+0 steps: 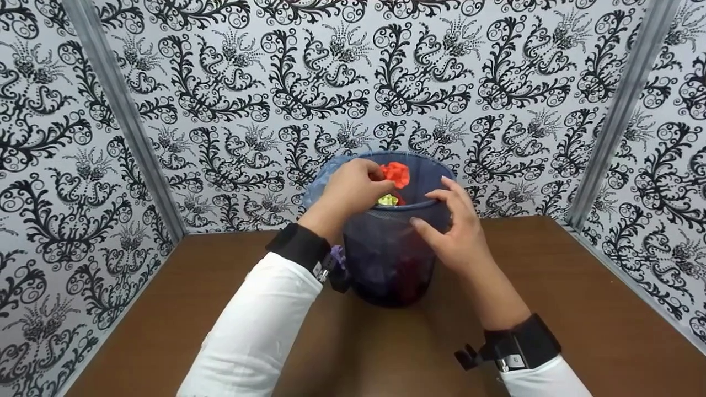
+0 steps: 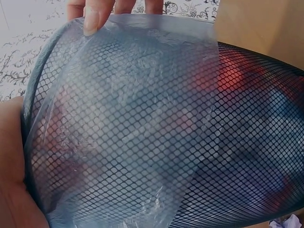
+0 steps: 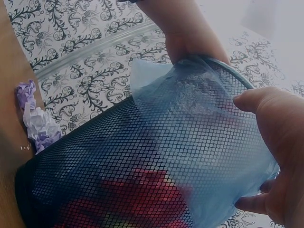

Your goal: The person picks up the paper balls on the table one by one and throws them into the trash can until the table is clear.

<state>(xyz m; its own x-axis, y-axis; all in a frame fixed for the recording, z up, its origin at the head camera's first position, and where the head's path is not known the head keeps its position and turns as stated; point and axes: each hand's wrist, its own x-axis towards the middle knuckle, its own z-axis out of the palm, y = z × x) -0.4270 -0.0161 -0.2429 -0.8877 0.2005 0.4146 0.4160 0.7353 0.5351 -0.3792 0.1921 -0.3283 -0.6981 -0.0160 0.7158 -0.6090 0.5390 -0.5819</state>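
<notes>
A dark mesh bin [image 1: 389, 256] stands on the table, with a thin bluish plastic liner [image 3: 199, 128] folded over its rim. My left hand [image 1: 356, 187] reaches over the left side of the rim. Its thumb and fingers pinch a crumpled red paper [image 1: 398, 175] at the bin's mouth. Below that lies a crumpled yellow-green paper [image 1: 388, 200] inside. My right hand [image 1: 460, 231] holds the rim on the right, thumb on the outside and fingers spread over the edge. More red paper [image 3: 142, 194] shows through the mesh. In the right wrist view the left fingertips are hidden.
Crumpled purple and white paper [image 3: 40, 123] lies on the brown table [image 1: 231, 320] left of the bin. Patterned panels [image 1: 237, 127] stand behind and at both sides, joined by grey metal posts [image 1: 132, 118].
</notes>
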